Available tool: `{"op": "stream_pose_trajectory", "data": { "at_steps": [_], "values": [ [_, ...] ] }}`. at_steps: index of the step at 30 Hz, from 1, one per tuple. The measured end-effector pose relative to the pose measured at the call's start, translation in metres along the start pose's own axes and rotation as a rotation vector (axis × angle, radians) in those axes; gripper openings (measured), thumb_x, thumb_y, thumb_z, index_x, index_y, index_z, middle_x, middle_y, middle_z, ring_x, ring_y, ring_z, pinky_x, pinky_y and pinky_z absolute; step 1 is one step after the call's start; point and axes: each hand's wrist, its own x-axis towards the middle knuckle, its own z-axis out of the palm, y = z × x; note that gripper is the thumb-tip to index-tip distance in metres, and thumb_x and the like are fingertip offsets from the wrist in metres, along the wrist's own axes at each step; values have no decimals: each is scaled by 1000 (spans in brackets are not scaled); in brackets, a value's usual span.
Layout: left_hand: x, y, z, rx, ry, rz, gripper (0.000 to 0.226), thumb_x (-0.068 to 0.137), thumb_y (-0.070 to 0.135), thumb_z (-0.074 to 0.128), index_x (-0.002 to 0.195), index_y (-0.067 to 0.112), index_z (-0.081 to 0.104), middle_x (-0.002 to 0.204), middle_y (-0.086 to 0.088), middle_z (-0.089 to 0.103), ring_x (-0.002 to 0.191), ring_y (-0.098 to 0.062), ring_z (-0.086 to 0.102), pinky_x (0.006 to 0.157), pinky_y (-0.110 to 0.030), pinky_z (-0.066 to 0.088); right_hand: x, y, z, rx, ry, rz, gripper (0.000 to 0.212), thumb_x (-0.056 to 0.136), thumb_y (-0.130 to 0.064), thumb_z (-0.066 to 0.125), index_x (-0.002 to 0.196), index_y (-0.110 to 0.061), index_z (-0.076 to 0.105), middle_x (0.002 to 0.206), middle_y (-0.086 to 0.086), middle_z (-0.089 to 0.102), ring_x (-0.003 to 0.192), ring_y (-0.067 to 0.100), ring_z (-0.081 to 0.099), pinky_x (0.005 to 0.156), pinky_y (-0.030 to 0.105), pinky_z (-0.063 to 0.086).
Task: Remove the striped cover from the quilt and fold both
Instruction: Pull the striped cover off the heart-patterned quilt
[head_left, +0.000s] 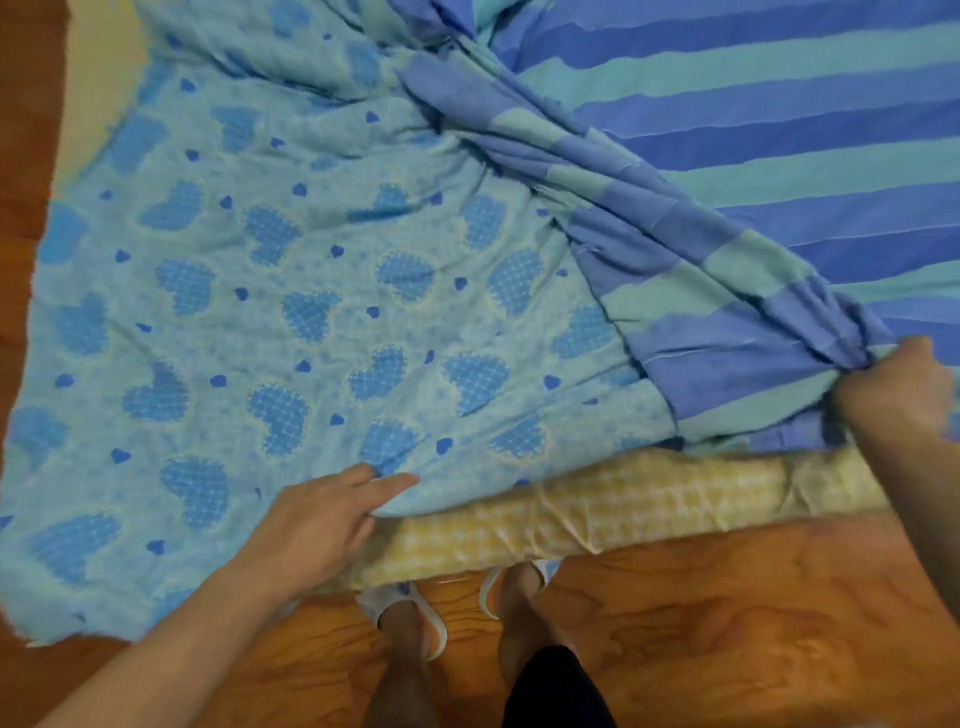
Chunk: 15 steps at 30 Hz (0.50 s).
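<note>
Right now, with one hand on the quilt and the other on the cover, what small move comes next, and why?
Probably pull the striped cover further right with the right hand, which grips its bunched edge, while the left hand holds the heart-print quilt in place. Much of the quilt is already bared.

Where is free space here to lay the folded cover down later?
Bare wooden floor lies right of the feet, below the yellow checked sheet. A narrow floor strip runs along the far left. The bed is crowded: heart quilt on the left, striped cover on the right.
</note>
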Motion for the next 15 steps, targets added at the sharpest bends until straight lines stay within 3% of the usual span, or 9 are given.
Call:
{"op": "stream_pose_trajectory", "data": {
  "at_steps": [1,3,5,7,9,11,13,15],
  "values": [
    [1,5,6,6,-32,-41,59,93,24,51,144,51,40,114,18,55,105,-12,59,75,-33,49,1,-8,2,-69,26,3,47,81,-9,64,123,0,44,126,34,49,118,52,49,97,56,43],
    [8,25,19,152,-48,-104,47,91,26,50,134,42,55,118,9,58,115,-22,53,91,-39,44,-19,-31,13,-159,65,-185,59,78,-10,66,131,0,41,132,34,43,119,49,43,100,50,35],
    [19,54,32,246,82,-158,43,84,23,50,125,28,63,126,-6,57,120,-35,48,100,-47,39,-59,-52,32,-76,29,-459,69,76,-12,68,139,-2,42,137,32,42,121,49,41,104,49,30],
    [33,90,44,172,198,-120,56,77,22,55,132,19,58,135,-17,52,125,-42,46,102,-53,39,-98,-59,54,14,-27,-598,66,82,-25,71,141,-5,48,144,30,39,129,48,38,108,53,27],
    [48,129,59,105,251,110,55,76,25,58,131,19,53,135,-16,50,126,-40,46,102,-51,40,-122,-49,70,30,-45,-594,68,86,-42,67,143,-11,46,150,25,33,136,44,30,110,55,27],
    [67,160,77,137,229,366,41,83,24,51,124,21,52,131,-12,52,124,-36,46,100,-48,38,-126,-28,79,-18,22,-551,72,87,-50,62,144,-13,41,151,22,29,137,43,28,110,54,26],
    [90,175,85,195,162,390,45,88,29,52,132,21,49,139,-12,47,132,-39,40,107,-51,36,-110,-7,80,-4,46,-435,63,90,-47,57,137,-7,45,146,26,33,131,46,33,108,52,26],
    [117,174,87,268,113,263,60,91,36,55,147,19,40,153,-14,35,143,-43,29,112,-58,28,-84,7,77,28,45,-391,41,94,-31,47,112,5,57,123,33,49,113,48,44,100,53,33]
  ]
}}
